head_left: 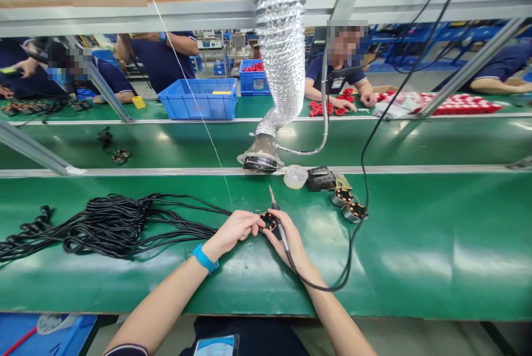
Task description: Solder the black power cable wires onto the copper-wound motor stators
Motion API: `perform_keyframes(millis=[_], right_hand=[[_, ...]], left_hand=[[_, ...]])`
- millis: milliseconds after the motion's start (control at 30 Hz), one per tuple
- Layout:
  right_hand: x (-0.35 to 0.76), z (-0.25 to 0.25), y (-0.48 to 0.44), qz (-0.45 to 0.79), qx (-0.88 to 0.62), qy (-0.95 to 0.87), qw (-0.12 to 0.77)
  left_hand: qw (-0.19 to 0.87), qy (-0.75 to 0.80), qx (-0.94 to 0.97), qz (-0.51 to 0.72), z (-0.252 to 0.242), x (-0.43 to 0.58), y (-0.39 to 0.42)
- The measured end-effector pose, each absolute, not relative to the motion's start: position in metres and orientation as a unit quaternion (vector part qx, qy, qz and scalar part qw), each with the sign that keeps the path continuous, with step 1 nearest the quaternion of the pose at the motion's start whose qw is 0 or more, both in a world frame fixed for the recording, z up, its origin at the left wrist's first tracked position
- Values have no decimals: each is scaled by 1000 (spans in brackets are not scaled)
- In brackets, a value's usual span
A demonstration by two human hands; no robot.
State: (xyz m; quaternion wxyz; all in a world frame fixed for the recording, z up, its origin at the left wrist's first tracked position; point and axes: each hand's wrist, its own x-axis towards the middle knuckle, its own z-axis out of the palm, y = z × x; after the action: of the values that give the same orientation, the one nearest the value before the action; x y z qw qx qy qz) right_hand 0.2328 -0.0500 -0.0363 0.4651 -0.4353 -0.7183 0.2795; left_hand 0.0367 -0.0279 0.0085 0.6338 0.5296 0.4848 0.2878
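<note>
In the middle of the green bench, a small round motor stator [268, 222] with copper windings sits between my two hands. My right hand [292, 238] steadies its right side and also holds a soldering iron [283, 234], whose tip points up and away from the stator. Pinched together, the fingertips of my left hand [236, 230] touch the stator's left edge; what they grip is too small to make out. Black cables [120, 223] lie in a tangled bundle on the left, and several strands run up to my left wrist and hand.
A fume extraction hose [266, 145] hangs just beyond my hands. Behind them are a round translucent tub [296, 176], a black holder [321, 179] and two more stators [354, 212]. The iron's cord [351, 245] loops on the right. Co-workers sit across, near a blue crate [199, 100].
</note>
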Motion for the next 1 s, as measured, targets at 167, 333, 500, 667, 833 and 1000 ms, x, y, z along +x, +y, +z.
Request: perform_keyframes(millis=[167,333,500,667,833,1000], right_hand=[[232,-38,-53,270,-450,-714,464],[232,-41,-53,255,-460,-709,470],[232,-41,-50,241,-465,-710,471],[226,-35,-43,227,-467,-712,473],[218,-30,-36,235,-469,-717,460],[204,-27,-33,247,-465,-714,460]], left_hand=[[232,561,752,256,11,-25,-16],[132,500,842,154,-2,-58,-4],[129,493,853,115,-5,-50,-12],[142,480,863,64,-1,-46,-28],[142,466,871,66,-3,-47,-42],[192,468,854,122,-5,-46,-44]])
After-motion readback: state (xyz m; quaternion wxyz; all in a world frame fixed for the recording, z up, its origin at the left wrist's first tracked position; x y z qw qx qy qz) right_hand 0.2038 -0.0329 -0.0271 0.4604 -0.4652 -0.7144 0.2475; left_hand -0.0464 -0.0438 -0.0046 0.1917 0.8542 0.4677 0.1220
